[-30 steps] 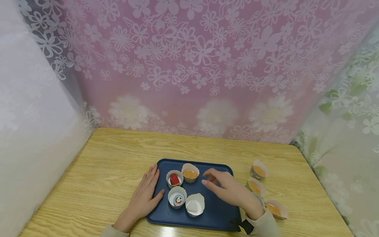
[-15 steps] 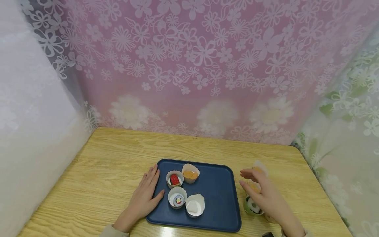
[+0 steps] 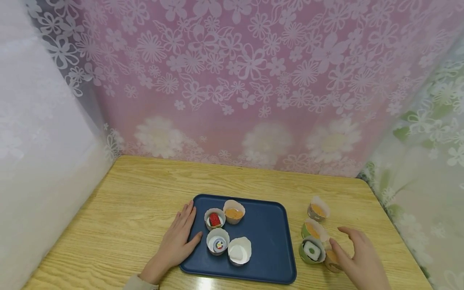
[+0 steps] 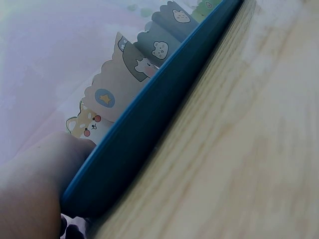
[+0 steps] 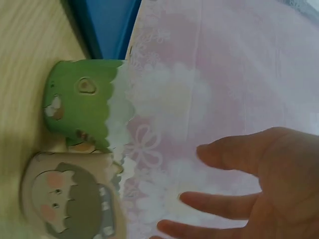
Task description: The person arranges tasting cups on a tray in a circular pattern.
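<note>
Left hand (image 3: 177, 237): laid along the left rim of a dark-blue, round-cornered rectangular tray (image 3: 268, 241), its fingers straight and its thumb extended over the inner side. The tray rests on a yellow wood-grain desk (image 3: 127, 197).

Right hand (image 3: 359, 257): spread, thumb and fingers well apart, at the group of cups to the right of the tray. Nearest to it is a beige scalloped paper cup with orange filling (image 3: 331, 264), partly covered by the thumb in the head view; the right wrist view shows the fingers clear of it. This cup bears a cartoon face.

Just beside it stands a green paper cup with a white, green-centred piece (image 3: 308, 257). Behind are a green paper cup with orange filling (image 3: 306, 230) and, farthest back, a grey-brown paper cup with orange filling (image 3: 314, 214).

On the tray, towards its left half — four scalloped paper cups: one with a red piece (image 3: 214, 226), one with orange filling (image 3: 233, 220), one with a blue-grey round piece (image 3: 217, 251) and one with a white piece (image 3: 243, 245).
</note>
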Demonstrator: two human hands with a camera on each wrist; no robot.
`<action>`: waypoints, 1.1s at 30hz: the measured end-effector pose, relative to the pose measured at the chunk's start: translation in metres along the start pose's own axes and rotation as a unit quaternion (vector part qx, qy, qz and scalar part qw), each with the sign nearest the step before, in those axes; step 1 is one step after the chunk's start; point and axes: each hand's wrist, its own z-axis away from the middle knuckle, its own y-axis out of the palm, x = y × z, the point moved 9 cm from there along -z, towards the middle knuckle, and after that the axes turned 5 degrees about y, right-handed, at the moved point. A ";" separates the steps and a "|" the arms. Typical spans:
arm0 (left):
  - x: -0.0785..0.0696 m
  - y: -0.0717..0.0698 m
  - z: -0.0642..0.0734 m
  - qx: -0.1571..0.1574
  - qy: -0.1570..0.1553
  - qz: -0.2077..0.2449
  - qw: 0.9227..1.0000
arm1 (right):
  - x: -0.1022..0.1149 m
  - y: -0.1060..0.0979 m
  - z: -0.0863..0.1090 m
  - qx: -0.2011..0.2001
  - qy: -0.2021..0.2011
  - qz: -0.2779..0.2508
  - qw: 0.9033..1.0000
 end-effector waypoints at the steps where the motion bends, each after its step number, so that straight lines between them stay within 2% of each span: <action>1: 0.000 0.000 0.000 -0.001 0.000 0.001 1.000 | -0.008 0.003 0.001 0.017 0.021 0.011 1.000; 6: 0.000 0.001 0.000 0.000 0.001 0.002 1.000 | -0.038 0.022 0.005 0.108 0.089 0.034 0.990; 9: 0.000 0.001 0.000 0.002 -0.001 0.002 1.000 | -0.046 0.033 0.007 0.141 0.108 0.033 0.984; 11: 0.000 0.001 0.000 0.001 -0.001 0.003 1.000 | -0.049 0.038 0.008 0.149 0.118 0.029 0.981; 15: 0.000 0.000 0.000 0.000 0.001 0.006 1.000 | -0.052 0.045 0.009 0.154 0.131 0.020 0.979; 18: -0.001 0.000 -0.001 0.000 0.001 0.010 1.000 | -0.054 0.046 0.008 0.140 0.133 0.010 0.981; 24: -0.001 0.000 -0.002 0.001 0.002 0.008 1.000 | -0.054 0.038 0.007 0.097 0.101 0.005 0.990; 26: -0.001 0.000 -0.002 0.001 0.002 0.002 1.000 | -0.053 0.036 0.007 0.094 0.094 0.004 0.991; 33: -0.001 0.000 -0.001 0.004 -0.002 -0.002 1.000 | -0.054 0.036 0.007 0.117 0.085 0.005 0.989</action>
